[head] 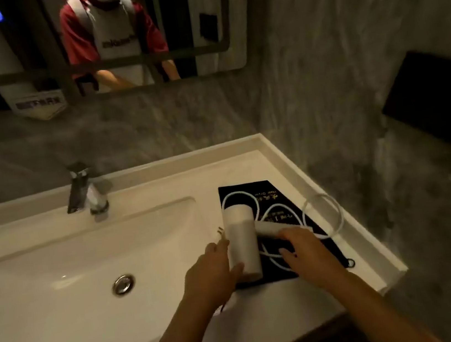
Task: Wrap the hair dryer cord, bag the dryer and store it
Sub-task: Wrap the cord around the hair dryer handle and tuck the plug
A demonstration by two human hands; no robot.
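A white hair dryer [240, 235] lies on a flat black bag [262, 194] with gold lettering, on the counter right of the basin. Its white cord [324, 215] loops loosely over the bag and past its right edge. The plug [221, 233] shows just left of the dryer's barrel. My left hand [211, 274] rests against the barrel's left side, thumb on its near end, with the plug's prongs above its fingers. My right hand [306, 249] covers the dryer's handle, fingers curled over it and the cord.
The white basin [59, 275] with a chrome drain [123, 284] and faucet [85, 189] fills the left. The counter's raised rim [338, 201] runs along the grey wall. A black holder [440, 103] hangs on the right wall. A mirror [84, 40] is above.
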